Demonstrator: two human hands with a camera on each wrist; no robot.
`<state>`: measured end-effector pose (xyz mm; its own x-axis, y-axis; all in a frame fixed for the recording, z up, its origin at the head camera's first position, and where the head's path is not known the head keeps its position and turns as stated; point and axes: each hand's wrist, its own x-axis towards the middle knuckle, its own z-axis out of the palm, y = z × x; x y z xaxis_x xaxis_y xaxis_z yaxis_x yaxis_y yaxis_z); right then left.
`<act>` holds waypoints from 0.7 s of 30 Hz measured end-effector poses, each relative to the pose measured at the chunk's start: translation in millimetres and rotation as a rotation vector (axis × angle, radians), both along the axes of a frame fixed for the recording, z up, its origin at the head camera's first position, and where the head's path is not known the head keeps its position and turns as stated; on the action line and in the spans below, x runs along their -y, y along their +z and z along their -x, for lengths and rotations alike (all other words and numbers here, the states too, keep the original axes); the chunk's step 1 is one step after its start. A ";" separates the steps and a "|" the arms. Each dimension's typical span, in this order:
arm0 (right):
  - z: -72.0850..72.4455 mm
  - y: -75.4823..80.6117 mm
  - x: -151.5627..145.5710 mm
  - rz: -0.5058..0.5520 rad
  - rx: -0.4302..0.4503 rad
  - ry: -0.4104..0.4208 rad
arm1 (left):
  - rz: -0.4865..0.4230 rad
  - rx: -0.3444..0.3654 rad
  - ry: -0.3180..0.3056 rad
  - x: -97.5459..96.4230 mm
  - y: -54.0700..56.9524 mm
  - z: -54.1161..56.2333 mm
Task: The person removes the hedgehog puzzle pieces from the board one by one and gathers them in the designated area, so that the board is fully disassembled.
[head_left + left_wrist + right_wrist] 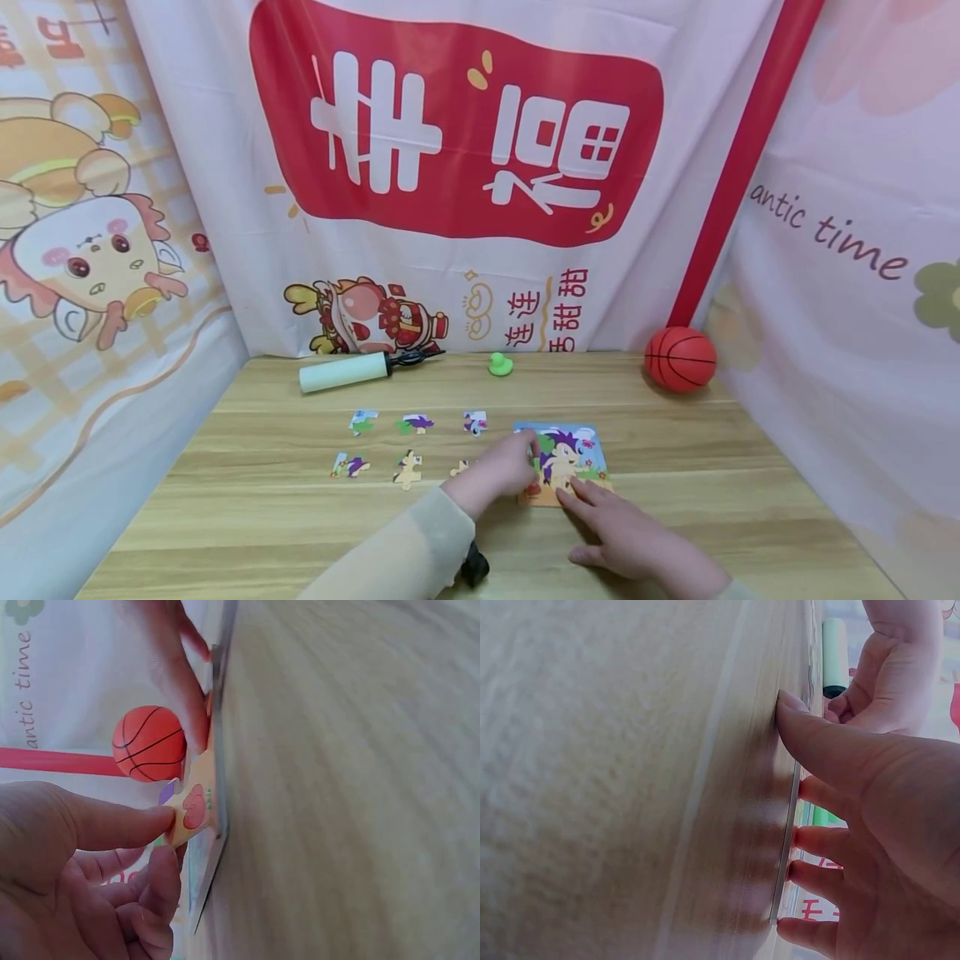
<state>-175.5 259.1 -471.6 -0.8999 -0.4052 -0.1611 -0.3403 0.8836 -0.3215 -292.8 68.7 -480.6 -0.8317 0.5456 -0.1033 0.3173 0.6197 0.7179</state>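
Observation:
A jigsaw puzzle (588,442) with a purple-haired cartoon hedgehog lies flat on the wooden table. At its left side, my left hand (506,468) pinches a puzzle piece (196,802) between thumb and fingers. That piece, orange with a red print, is tilted up from the board in the left wrist view. My right hand (626,533) rests its spread fingertips on the puzzle's lower edge, with the thumb apart at the near side. Loose puzzle pieces lie left of the board, among them a hedgehog-body piece (408,470); one is partly hidden behind my left wrist.
Along the back of the table are a pale green hand pump (347,372), a small green rubber duck (500,365) and a red toy basketball (680,359). Printed cloths hang at the back and both sides. A black object (475,567) shows beneath my left sleeve.

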 end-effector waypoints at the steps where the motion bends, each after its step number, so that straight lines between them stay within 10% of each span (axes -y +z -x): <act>1: -0.3 -0.4 -0.4 0.003 -0.010 0.005 | -0.018 0.005 -0.002 0.3 0.2 0.7; 11: -0.6 -2.3 -2.1 -0.008 -0.034 0.011 | -0.155 -0.024 0.005 21.8 15.1 7.4; 21: -1.4 -1.5 -0.9 0.001 0.017 -0.017 | -0.150 -0.007 0.064 117.4 37.8 15.7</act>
